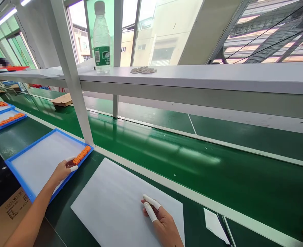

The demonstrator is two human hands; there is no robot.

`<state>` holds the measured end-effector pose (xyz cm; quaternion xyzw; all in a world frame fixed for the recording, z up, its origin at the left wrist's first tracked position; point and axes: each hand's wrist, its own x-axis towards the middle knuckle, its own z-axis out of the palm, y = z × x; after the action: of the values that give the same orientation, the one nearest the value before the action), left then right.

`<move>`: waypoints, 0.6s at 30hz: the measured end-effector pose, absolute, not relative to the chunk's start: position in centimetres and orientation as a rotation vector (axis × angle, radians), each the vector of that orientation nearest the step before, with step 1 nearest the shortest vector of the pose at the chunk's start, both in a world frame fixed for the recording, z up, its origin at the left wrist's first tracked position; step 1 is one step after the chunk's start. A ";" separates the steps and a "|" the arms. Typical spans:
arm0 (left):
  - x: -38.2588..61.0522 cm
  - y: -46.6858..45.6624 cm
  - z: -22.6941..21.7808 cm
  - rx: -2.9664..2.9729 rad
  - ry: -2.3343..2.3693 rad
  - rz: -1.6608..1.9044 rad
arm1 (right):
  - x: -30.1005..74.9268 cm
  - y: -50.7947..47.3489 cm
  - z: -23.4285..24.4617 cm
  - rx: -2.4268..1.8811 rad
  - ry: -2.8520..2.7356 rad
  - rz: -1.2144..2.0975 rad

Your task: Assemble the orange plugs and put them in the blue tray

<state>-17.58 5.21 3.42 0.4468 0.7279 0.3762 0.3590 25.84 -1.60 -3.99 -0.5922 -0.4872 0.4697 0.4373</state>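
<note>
My left hand (65, 168) reaches into a blue-rimmed tray (30, 151) with a white base. Its thumb and forefinger, wearing white finger cots, close around the near end of a row of small orange pieces (81, 155) along the tray's right side. The exact kind of these pieces is too small to tell. Above a large white sheet (110, 202), my right hand (158, 216) has its thumb and forefinger brought together in a pinch, also in white finger cots. Whatever might be between those fingertips is hidden.
More blue trays with orange pieces (11, 119) stand at the left. A metal post (75, 75) rises beside the near tray. Overhead, a shelf (192, 77) carries a water bottle (101, 41) and a pile of pale finger cots (143, 70). A cardboard box (10, 212) lies lower left.
</note>
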 end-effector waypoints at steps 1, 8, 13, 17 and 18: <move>-17.4 5.0 3.7 1.157 1.895 0.970 | 26.0 -1.5 -4.1 -1.459 -1.235 1.201; -12.0 3.7 6.9 1.463 1.964 1.188 | 26.3 -0.9 -4.4 -1.319 -1.315 1.237; -1.9 3.4 4.9 1.754 1.364 0.767 | 25.6 -1.4 -2.5 -1.246 -1.306 1.049; 5.2 2.2 3.1 1.927 0.921 0.465 | 28.7 -1.3 -1.1 -1.407 -1.326 0.818; 6.3 2.0 2.9 1.949 0.856 0.433 | 30.2 -1.4 -0.7 -1.455 -1.325 0.747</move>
<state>6.26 2.03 2.86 0.7938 0.3488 0.1762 0.4660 30.23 -1.36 -0.74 -0.6006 -0.5467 0.3084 0.4953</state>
